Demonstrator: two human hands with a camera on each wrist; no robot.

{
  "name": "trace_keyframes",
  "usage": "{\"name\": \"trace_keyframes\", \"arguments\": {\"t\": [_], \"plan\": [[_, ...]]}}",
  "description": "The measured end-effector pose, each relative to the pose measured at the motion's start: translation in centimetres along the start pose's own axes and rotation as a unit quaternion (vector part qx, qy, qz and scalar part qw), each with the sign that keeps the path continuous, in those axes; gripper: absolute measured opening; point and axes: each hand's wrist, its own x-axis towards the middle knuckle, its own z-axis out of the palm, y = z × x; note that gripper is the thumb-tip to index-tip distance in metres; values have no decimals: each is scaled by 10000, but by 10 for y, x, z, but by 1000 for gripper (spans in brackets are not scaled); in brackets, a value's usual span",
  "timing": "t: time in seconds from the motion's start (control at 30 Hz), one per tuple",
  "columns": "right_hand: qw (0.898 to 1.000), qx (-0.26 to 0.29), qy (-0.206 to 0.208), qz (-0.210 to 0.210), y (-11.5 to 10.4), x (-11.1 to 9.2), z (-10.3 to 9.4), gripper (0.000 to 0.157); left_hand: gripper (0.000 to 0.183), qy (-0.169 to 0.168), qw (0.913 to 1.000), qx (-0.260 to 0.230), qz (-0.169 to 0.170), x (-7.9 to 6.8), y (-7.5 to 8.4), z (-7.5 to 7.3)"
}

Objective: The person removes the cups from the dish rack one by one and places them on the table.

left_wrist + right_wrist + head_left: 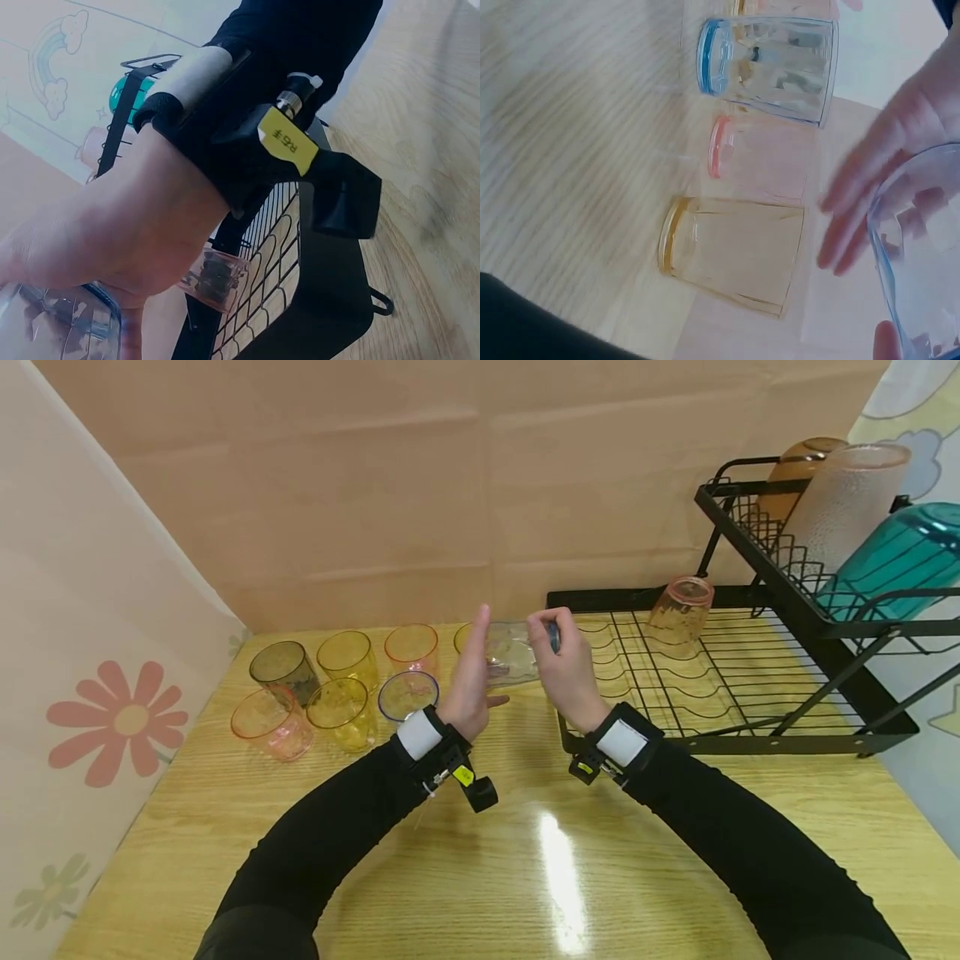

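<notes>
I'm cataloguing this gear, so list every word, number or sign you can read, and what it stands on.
"R5", upside down, then an unclear character: right wrist label, yellow, stuck on the black wrist device.
Left wrist label, yellow: too small to read.
No other text legible.

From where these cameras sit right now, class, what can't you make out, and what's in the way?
- Head view: most of the yellow glass nearest the hands, hidden by the left hand.
- Head view: the far right of the teal glass, cut off by the right edge.
- Right wrist view: part of the held clear glass, cut off by the right edge.
</notes>
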Motion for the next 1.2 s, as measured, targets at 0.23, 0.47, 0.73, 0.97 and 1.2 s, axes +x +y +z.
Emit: {"name": "trace_keyframes", "arguments": {"t": [0.23,0.47,0.73,0.97,1.2], "plan": [[9997,203,-104,-120,0,-4,6,29,59,242,9989,-276,286,1,-3,0],[9963,225,-751,-355,1,-9,1,42,55,172,9971,144,722,4,-6,-10],[9756,-1009,-1926,-307,-2,-20,-18,51,43,-83,9751,1621,1513,5,-11,-29],[9243,-2397,-2937,-441,-5,-29,-36,53,49,-395,9267,3285,1785,7,-13,-44],[8676,-3348,-3459,-1247,-7,-36,-51,55,58,-429,8170,5352,2103,8,-16,-49]]}}
